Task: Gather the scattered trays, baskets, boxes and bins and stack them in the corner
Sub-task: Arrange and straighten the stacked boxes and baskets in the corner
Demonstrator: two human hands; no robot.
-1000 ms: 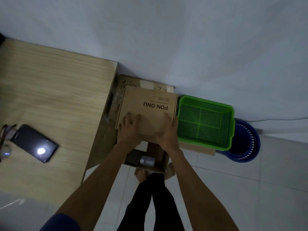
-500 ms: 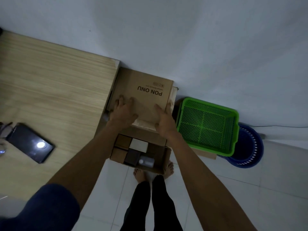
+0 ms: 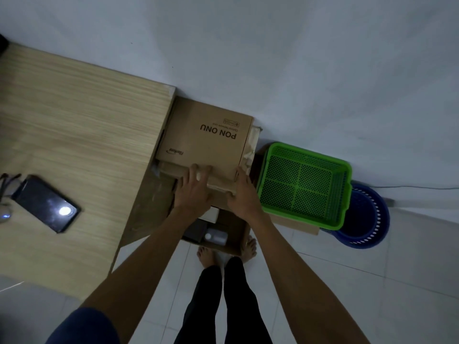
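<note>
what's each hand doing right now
Left hand: open, fingers flat on the cardboard box.
Right hand: open, touching the box's near right corner.

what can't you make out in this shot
Head view only:
- Under the PON ONU box: covered by the box itself.
- Open box contents: mostly hidden by the left hand and right hand.
- Blue basket: largely covered by the green basket.
- Small print under the logo: too small.
- Item left of the phone: cut by frame edge.

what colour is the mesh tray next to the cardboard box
Bright green, with a perforated grid bottom; the tray shows clearly in the head view.
</note>
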